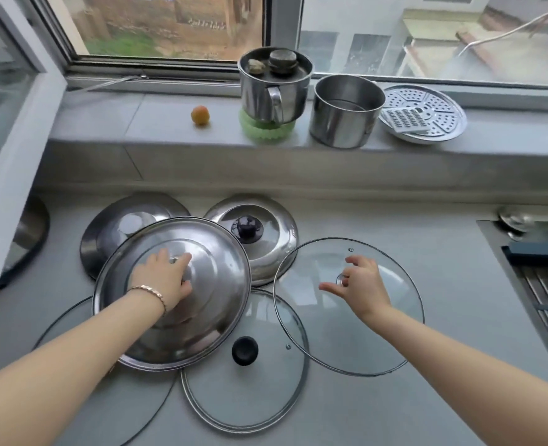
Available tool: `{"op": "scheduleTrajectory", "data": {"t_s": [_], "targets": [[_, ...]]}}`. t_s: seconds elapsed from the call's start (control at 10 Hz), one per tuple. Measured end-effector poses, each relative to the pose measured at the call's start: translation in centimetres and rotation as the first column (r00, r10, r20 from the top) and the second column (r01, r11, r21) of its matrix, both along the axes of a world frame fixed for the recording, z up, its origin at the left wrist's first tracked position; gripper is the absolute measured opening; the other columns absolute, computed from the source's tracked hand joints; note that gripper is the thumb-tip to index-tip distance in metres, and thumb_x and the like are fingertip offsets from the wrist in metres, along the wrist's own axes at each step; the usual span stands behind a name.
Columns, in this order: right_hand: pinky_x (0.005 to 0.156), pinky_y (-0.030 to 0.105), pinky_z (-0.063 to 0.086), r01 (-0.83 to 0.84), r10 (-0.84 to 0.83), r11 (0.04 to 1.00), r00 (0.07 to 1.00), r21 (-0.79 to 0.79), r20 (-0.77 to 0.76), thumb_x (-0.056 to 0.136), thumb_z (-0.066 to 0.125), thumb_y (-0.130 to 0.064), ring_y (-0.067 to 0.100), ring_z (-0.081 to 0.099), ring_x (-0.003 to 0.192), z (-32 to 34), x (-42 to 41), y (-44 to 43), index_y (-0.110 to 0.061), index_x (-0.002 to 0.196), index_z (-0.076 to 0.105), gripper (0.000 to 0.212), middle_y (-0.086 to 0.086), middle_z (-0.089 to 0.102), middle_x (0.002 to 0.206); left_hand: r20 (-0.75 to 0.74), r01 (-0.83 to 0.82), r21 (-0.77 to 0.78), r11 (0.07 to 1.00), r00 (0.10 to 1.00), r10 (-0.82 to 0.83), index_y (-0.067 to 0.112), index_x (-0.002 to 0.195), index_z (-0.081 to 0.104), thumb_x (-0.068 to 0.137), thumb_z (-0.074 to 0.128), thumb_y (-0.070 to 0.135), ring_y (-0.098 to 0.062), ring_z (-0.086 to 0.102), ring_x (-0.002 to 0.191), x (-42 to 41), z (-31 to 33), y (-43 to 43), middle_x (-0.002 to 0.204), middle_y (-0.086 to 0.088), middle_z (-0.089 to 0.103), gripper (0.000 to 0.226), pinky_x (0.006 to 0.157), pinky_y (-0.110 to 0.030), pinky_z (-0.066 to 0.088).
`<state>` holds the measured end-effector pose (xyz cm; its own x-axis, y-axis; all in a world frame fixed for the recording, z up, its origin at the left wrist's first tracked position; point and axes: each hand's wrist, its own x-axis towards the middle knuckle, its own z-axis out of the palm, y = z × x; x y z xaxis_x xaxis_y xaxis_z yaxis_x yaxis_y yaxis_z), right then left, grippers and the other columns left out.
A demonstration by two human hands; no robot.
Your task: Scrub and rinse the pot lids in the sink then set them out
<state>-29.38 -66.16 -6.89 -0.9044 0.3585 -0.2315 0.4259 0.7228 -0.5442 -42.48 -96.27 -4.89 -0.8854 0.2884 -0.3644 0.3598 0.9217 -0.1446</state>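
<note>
Pot lids [221, 278] lie spread and overlapping on a grey countertop [443, 246] in front of you. Your left hand [164, 281], with a thin bracelet [150, 292] at the wrist, is on the centre of the large steel lid [214, 317], fingers curled round its knob. That lid sits tilted on top of the pile. It covers part of a second steel lid [118, 226] behind it, a steel lid with a black knob [266, 249] at its right rear, and a glass lid with a black knob [259, 381] nearer you. Another glass lid [131, 410] shows under your left forearm.

Your right hand [359, 288] is over the middle of the clear glass lid [378, 342] on the right, fingers loosely bent, thumb out, holding nothing. You cannot tell whether it touches the lid.

At the far right edge is the sink [494, 239], with a ribbed rack [546, 300] in it. On the window ledge [156, 123] behind are an orange fruit [200, 115], a steel mug [266, 91] standing on a green scrubber [266, 132], an open steel pot [343, 123], and a perforated steamer plate [440, 107] with a grater [401, 121] on it.
</note>
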Motion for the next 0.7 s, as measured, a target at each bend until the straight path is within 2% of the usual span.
{"op": "scheduleTrajectory", "data": {"t_s": [0.1,0.2,0.3,0.4,0.5,0.6,0.7], "targets": [[0.097,0.021,0.028,0.085,-0.088,0.995,0.995,-0.055,-0.047,0.074,0.077,-0.026,0.026,0.037,0.124,-1.5,-0.3,0.2,-0.009,0.051,0.049,0.04,0.018,0.05,0.126,-0.04,-0.02,0.185,0.983,0.999,0.028,0.022,0.136,0.038,0.089,0.048,0.03,-0.032,0.041,0.121,1.1,0.3,1.4,0.135,-0.013,0.037,0.049,0.091,-0.039,0.042],[0.096,0.019,0.029,0.153,-0.163,0.983,0.982,-0.105,-0.095,0.074,0.076,-0.023,0.026,0.039,0.123,-2.7,-1.3,-0.3,0.009,0.062,0.062,0.037,0.019,0.052,0.123,-0.035,-0.023,0.303,0.953,0.999,0.036,0.02,0.136,0.038,0.088,0.051,0.026,-0.031,0.037,0.126,2.5,0.6,2.6,0.143,-0.011,0.032,0.05,0.093,-0.04,0.04],[0.093,0.013,0.023,0.175,-0.195,0.971,0.975,-0.164,-0.11,0.077,0.074,-0.022,0.025,0.037,0.123,-3.7,-2.1,-0.6,0.009,0.063,0.061,0.036,0.017,0.05,0.124,-0.048,0.004,0.353,0.936,0.999,0.014,0.019,0.137,0.038,0.087,0.052,0.024,-0.03,0.036,0.127,3.7,0.4,3.2,0.143,-0.011,0.033,0.052,0.095,-0.037,0.039],[0.092,0.009,0.02,0.181,-0.206,0.964,0.972,-0.195,-0.114,0.078,0.073,-0.023,0.016,0.035,0.121,-4.7,-2.4,-1.2,-0.005,0.051,0.05,0.04,0.015,0.047,0.126,-0.06,0.008,0.365,0.931,0.998,0.015,0.017,0.137,0.038,0.088,0.051,0.023,-0.028,0.036,0.127,4.2,0.4,3.4,0.142,-0.009,0.034,0.05,0.094,-0.036,0.04],[0.087,0.0,0.017,0.185,-0.213,0.967,0.964,-0.173,-0.161,0.08,0.072,-0.02,-0.006,0.032,0.112,-5.7,-2.1,-1.6,-0.015,0.048,0.038,0.046,0.013,0.043,0.13,-0.072,0.004,0.358,0.934,0.997,0.024,0.016,0.137,0.038,0.089,0.048,0.019,-0.027,0.035,0.127,4.0,0.2,3.2,0.143,-0.009,0.033,0.049,0.097,-0.035,0.038],[0.091,0.012,0.022,0.154,-0.164,0.985,0.975,-0.082,-0.148,0.084,0.068,-0.022,0.02,0.031,0.127,-5.7,-2.0,-2.3,-0.009,0.056,0.044,0.038,0.016,0.042,0.133,-0.073,-0.01,0.365,0.931,0.996,0.04,0.014,0.134,0.042,0.088,0.048,0.014,-0.029,0.037,0.125,4.0,0.4,3.0,0.142,-0.01,0.035,0.046,0.096,-0.037,0.038],[0.099,0.024,0.028,0.096,-0.1,0.994,0.992,-0.049,-0.079,0.088,0.061,-0.032,0.026,0.029,0.129,-4.9,-2.4,-2.5,-0.007,0.08,0.053,0.027,0.014,0.04,0.136,-0.083,-0.006,0.348,0.937,0.996,0.037,0.015,0.13,0.044,0.087,0.048,0.015,-0.028,0.039,0.122,4.5,0.2,2.7,0.139,-0.008,0.037,0.043,0.091,-0.036,0.039]]}}
